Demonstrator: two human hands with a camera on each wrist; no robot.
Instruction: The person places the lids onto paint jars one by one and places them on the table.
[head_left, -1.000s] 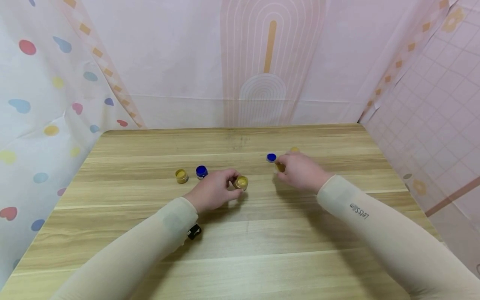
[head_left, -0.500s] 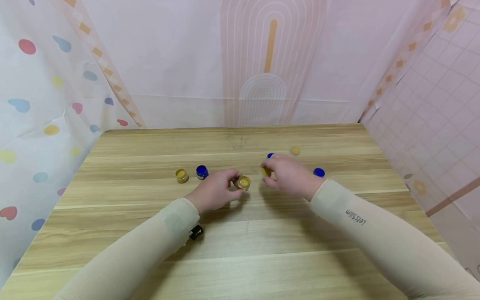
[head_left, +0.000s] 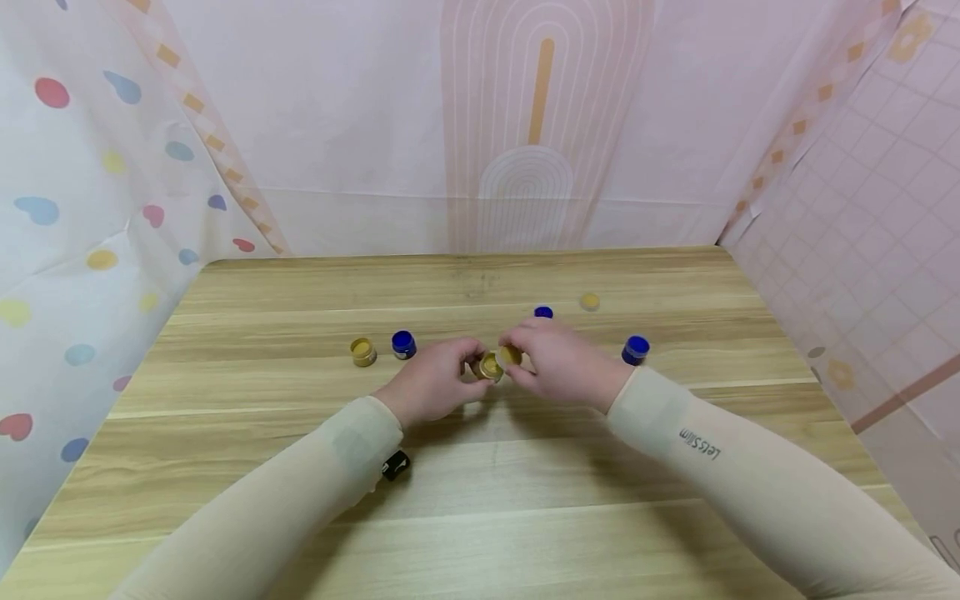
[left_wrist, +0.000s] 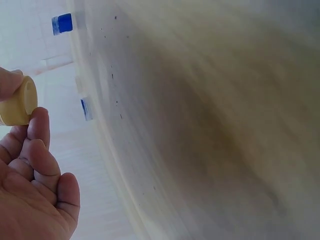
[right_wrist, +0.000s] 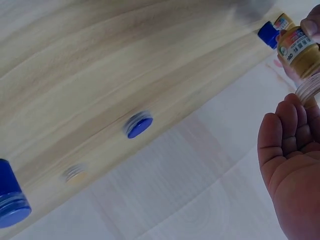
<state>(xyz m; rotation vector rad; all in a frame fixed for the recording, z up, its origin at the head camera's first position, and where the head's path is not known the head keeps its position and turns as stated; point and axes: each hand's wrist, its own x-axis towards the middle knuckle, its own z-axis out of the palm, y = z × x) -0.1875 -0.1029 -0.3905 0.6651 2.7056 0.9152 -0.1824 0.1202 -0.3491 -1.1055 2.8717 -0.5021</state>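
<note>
My left hand (head_left: 435, 379) grips a small uncapped jar of yellow paint (head_left: 491, 367) over the middle of the table, its mouth tilted toward the head camera. Just to its right, my right hand (head_left: 566, 367) pinches a clear-rimmed yellow lid (head_left: 511, 357) by the edge. Lid and jar mouth are very close in the right wrist view, where the jar's printed label (right_wrist: 295, 47) faces the camera and the lid's ridged edge (right_wrist: 308, 90) shows. Whether they touch, I cannot tell. In the left wrist view, thumb and fingertip hold the yellow jar (left_wrist: 17, 105).
Left of my hands stand another open yellow jar (head_left: 363, 352) and an open blue jar (head_left: 403, 344). A blue lid (head_left: 543, 312) and a yellow lid (head_left: 590, 302) lie behind my right hand. Another blue jar (head_left: 636, 350) stands to its right. Patterned cloth (head_left: 360, 125) surrounds the wooden table (head_left: 525, 517).
My right hand has moved left with the yellow lid, up to the jar's mouth, uncovering the blue jar and the other yellow lid on the right. My left hand has shifted slightly right.
</note>
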